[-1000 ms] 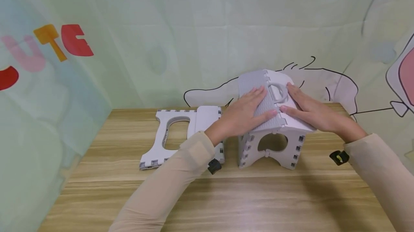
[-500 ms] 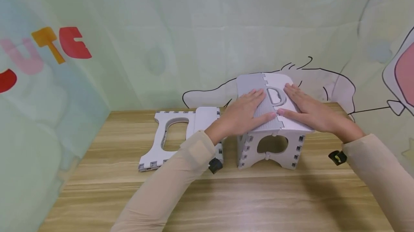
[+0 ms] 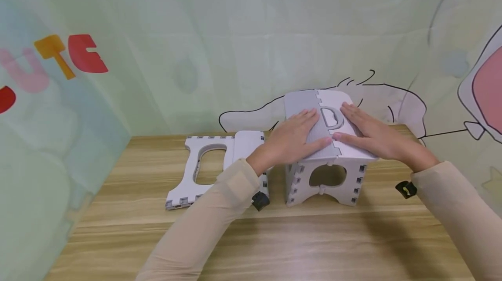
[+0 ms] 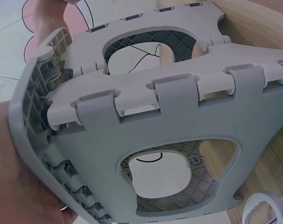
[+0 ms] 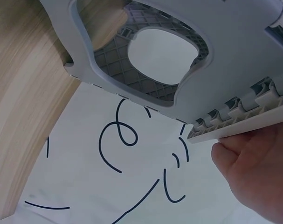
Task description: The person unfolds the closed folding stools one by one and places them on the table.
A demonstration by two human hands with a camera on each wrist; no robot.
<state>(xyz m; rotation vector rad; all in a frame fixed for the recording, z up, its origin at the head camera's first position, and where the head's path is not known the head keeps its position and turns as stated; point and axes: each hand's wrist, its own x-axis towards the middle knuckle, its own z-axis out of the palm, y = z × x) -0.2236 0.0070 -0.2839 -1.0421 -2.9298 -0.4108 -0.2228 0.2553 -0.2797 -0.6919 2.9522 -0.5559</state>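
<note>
A folding step stool stands unfolded on its legs, its top half grey and half white with a D-shaped carry handle near the seam. Flat on the grey half rests my left hand, thumb pointing at the seam. My right hand lies on the white half, fingers spread and straight, thumb beside the handle. In the left wrist view the stool's side panel shows its hinges and oval opening, with the left hand against the top. From the right wrist, the right hand presses on the top's outer face.
A second folding stool lies folded flat on the wooden table, left of the standing one and partly behind the left forearm. A printed curtain hangs right behind the table's far edge and along the left.
The stool's top went from a raised ridge at the seam to flat as both hands pressed down on it. During the last half second the hands stay in place on it.
</note>
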